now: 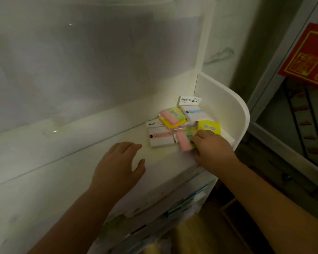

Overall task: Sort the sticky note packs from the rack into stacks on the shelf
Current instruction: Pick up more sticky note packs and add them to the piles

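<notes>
Several sticky note packs lie in the right corner of a white shelf (103,162). My right hand (211,149) grips a pink and green pack (184,140) at the shelf's front. To its left lies a white pack with a pink stripe (161,138). Behind it sits a pink, green and yellow pack (172,117), a white pack with a blue stripe (195,112) and a yellow pack (209,126). My left hand (117,165) hovers open over the bare shelf, left of the packs.
A curved white side wall (228,107) closes the shelf on the right. A frosted panel (90,61) stands behind the shelf. Below the shelf's front edge, more packs sit in a rack (173,213). A red poster (308,55) hangs at the far right.
</notes>
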The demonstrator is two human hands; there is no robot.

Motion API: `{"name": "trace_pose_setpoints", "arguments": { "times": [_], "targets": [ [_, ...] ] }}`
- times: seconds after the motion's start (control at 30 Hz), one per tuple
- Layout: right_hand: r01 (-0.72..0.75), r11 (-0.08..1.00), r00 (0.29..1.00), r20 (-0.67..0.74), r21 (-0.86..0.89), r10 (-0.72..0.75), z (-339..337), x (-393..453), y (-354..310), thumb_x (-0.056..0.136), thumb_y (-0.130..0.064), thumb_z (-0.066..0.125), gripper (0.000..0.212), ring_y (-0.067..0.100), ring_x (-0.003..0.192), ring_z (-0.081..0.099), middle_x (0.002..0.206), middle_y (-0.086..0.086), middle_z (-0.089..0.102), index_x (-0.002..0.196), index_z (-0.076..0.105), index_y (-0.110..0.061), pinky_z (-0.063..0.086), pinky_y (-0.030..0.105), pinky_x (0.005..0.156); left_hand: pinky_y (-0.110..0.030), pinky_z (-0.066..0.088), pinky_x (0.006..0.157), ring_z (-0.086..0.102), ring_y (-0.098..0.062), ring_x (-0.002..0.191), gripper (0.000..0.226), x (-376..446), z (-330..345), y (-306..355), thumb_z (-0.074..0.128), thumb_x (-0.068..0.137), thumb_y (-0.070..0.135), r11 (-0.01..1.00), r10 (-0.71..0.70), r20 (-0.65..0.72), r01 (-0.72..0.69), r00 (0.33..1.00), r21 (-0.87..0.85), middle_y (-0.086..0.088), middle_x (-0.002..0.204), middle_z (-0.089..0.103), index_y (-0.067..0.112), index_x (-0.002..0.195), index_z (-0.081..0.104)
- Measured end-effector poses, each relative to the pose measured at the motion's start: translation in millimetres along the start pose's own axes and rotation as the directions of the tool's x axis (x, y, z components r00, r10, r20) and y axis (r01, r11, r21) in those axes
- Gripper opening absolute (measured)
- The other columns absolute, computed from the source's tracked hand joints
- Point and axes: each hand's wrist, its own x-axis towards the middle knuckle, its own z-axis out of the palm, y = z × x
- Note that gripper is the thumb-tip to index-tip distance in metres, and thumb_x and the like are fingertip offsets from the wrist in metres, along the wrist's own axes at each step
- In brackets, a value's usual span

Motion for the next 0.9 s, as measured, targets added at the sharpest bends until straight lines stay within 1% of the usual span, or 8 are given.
{"name": "trace_pose_setpoints", "arguments": {
  "times": [0.13, 0.23, 0.4, 0.5, 0.57, 0.63, 0.77, 0.9],
  "targets": [
    [0.070, 0.984, 0.954, -0.299, 0.166, -0.018, 6, -16, 8, 0.080, -0.024, 0.053, 0.022, 0.030, 0.086, 0.060, 0.092, 0.008, 0.064, 0.092, 0.068, -0.012, 0.053, 0.038, 0.070, -0.035, 0.051, 0.090, 0.058, -0.021, 0.110, 0.043, 22, 17, 19, 0.066, 0.085, 0.036, 0.999, 0.037, 0.036, -0.038, 0.999, 0.029, 0.000, 0.120, 0.064, 0.020, 0.125, 0.062],
    [0.112, 0.968, 0.916, -0.401, 0.224, -0.013, 4, -40, 11, 0.080, -0.018, 0.064, 0.017, 0.027, 0.091, 0.059, 0.097, 0.005, 0.064, 0.096, 0.068, -0.013, 0.051, 0.037, 0.073, -0.038, 0.049, 0.094, 0.056, -0.024, 0.115, 0.047, 42, 29, 31, 0.065, 0.085, 0.034, 0.994, 0.095, 0.068, -0.098, 0.993, 0.041, -0.003, 0.126, 0.061, 0.018, 0.128, 0.060],
    [0.105, 0.954, 0.904, -0.426, 0.282, 0.027, -5, -76, 18, 0.076, -0.018, 0.081, 0.027, 0.022, 0.096, 0.062, 0.101, 0.004, 0.067, 0.100, 0.071, -0.013, 0.051, 0.030, 0.081, -0.038, 0.038, 0.107, 0.042, -0.023, 0.134, 0.053, 85, 47, 45, 0.056, 0.089, 0.033, 0.993, 0.072, 0.213, -0.090, 0.974, 0.076, -0.001, 0.145, 0.047, 0.023, 0.140, 0.044],
    [0.085, 0.951, 0.902, -0.428, 0.298, 0.054, -12, -86, 21, 0.071, -0.014, 0.084, 0.030, 0.021, 0.093, 0.062, 0.099, 0.003, 0.068, 0.099, 0.071, -0.012, 0.050, 0.027, 0.080, -0.037, 0.045, 0.099, 0.051, -0.023, 0.123, 0.048, 100, 49, 46, 0.052, 0.089, 0.033, 0.994, 0.015, 0.316, -0.048, 0.949, 0.098, 0.000, 0.135, 0.055, 0.025, 0.136, 0.046],
    [0.067, 0.947, 0.902, -0.426, 0.315, 0.078, -16, -88, 25, 0.071, -0.015, 0.083, 0.030, 0.020, 0.094, 0.062, 0.100, 0.002, 0.068, 0.099, 0.071, -0.012, 0.048, 0.024, 0.084, -0.035, 0.047, 0.090, 0.056, -0.024, 0.112, 0.038, 104, 47, 49, 0.051, 0.090, 0.030, 0.978, 0.018, 0.363, -0.091, 0.932, 0.185, -0.002, 0.123, 0.059, 0.021, 0.127, 0.051],
    [0.039, 0.942, 0.900, -0.421, 0.332, 0.111, -19, -88, 29, 0.075, -0.020, 0.080, 0.028, 0.018, 0.098, 0.061, 0.103, 0.001, 0.068, 0.100, 0.071, -0.013, 0.044, 0.022, 0.088, -0.035, 0.047, 0.086, 0.057, -0.025, 0.107, 0.032, 105, 46, 53, 0.049, 0.090, 0.025, 0.955, 0.029, 0.391, -0.141, 0.920, 0.262, -0.006, 0.118, 0.060, 0.017, 0.121, 0.052],
    [0.009, 0.936, 0.888, -0.433, 0.352, 0.154, -23, -85, 35, 0.075, -0.021, 0.080, 0.029, 0.020, 0.099, 0.061, 0.104, 0.002, 0.068, 0.102, 0.071, -0.012, 0.044, 0.025, 0.087, -0.033, 0.044, 0.084, 0.058, -0.026, 0.108, 0.032, 101, 42, 58, 0.051, 0.092, 0.021, 0.937, 0.001, 0.422, -0.148, 0.907, 0.316, -0.008, 0.120, 0.058, 0.013, 0.124, 0.050],
    [0.032, 0.929, 0.876, -0.459, 0.368, 0.151, -27, -79, 36, 0.078, -0.025, 0.076, 0.027, 0.021, 0.096, 0.061, 0.101, 0.003, 0.068, 0.100, 0.070, -0.012, 0.044, 0.026, 0.084, -0.033, 0.045, 0.079, 0.060, -0.025, 0.103, 0.031, 83, 34, 52, 0.049, 0.093, 0.021, 0.930, 0.008, 0.363, -0.141, 0.932, 0.340, -0.005, 0.117, 0.061, 0.015, 0.123, 0.050]
  ]
}}
